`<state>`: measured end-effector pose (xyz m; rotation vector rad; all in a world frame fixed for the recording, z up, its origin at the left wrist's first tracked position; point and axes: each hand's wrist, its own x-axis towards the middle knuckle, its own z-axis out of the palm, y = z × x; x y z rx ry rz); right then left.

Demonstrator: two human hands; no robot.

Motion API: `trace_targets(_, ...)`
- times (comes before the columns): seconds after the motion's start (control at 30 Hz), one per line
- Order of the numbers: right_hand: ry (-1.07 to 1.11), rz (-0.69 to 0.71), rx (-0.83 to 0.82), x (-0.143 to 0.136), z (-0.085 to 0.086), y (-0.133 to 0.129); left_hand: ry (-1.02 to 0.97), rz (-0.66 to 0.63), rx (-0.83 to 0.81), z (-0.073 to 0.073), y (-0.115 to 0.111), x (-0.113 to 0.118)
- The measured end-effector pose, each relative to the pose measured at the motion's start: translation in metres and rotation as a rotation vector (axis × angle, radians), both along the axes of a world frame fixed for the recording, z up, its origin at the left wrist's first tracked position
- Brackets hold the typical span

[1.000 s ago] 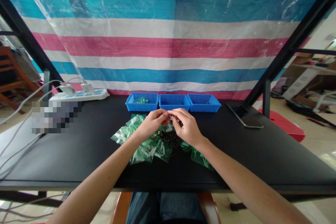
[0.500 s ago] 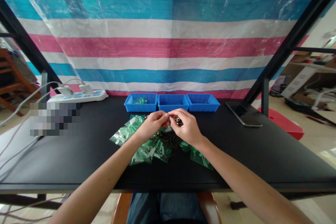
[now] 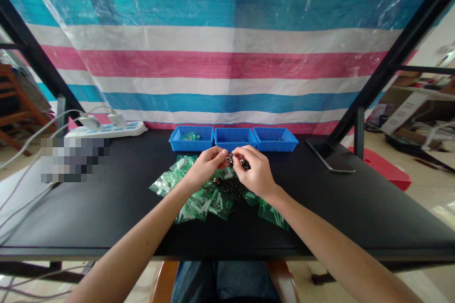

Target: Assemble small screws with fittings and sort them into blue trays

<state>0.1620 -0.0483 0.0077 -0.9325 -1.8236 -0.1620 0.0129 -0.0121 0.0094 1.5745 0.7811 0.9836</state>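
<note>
My left hand (image 3: 209,163) and my right hand (image 3: 254,168) meet above a pile in the middle of the table, their fingertips pinched close together. What the fingers pinch is too small to make out. Small shiny metal pieces (image 3: 232,160) show between and behind the fingers. Below the hands lie dark screws (image 3: 232,188) in a loose heap. Green-tinted clear plastic bags (image 3: 202,204) with white plastic pieces spread to the left, and another such bag (image 3: 272,214) lies under my right forearm.
Three blue bins stand behind the hands: the left bin (image 3: 192,146) holds a green bag, while the middle bin (image 3: 232,146) and right bin (image 3: 276,146) hold a few tiny pieces. A phone (image 3: 330,156) lies at the right, a power strip (image 3: 131,129) with cables at the back left.
My right hand's fingertips have moved slightly right, away from the left ones. More of the shiny metal pieces now shows between the hands.
</note>
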Motion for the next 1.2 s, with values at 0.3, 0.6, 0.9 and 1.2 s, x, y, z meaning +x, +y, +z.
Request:
trace_targets(0.3, 0.006, -0.02, 0.041, -0.0001, 0.0026, -0.0034, 0.0, 0.011, 0.011, 0.0043, -0.0029, 0.0006)
trace_targets(0.6, 0.016, 0.075, 0.016, -0.0003, 0.0016, -0.0023, 0.016, -0.025, 0.056, 0.002, -0.0014, 0.0007)
trace_targets(0.9, 0.007, 0.112, 0.051, 0.0014, -0.0018, 0.0014, -0.02, 0.034, 0.169, 0.0075, -0.0041, -0.0014)
trace_targets(1.2, -0.026, 0.074, 0.069, 0.0011, -0.0023, 0.0013, 0.09, 0.09, 0.263, 0.0084, -0.0046, -0.0035)
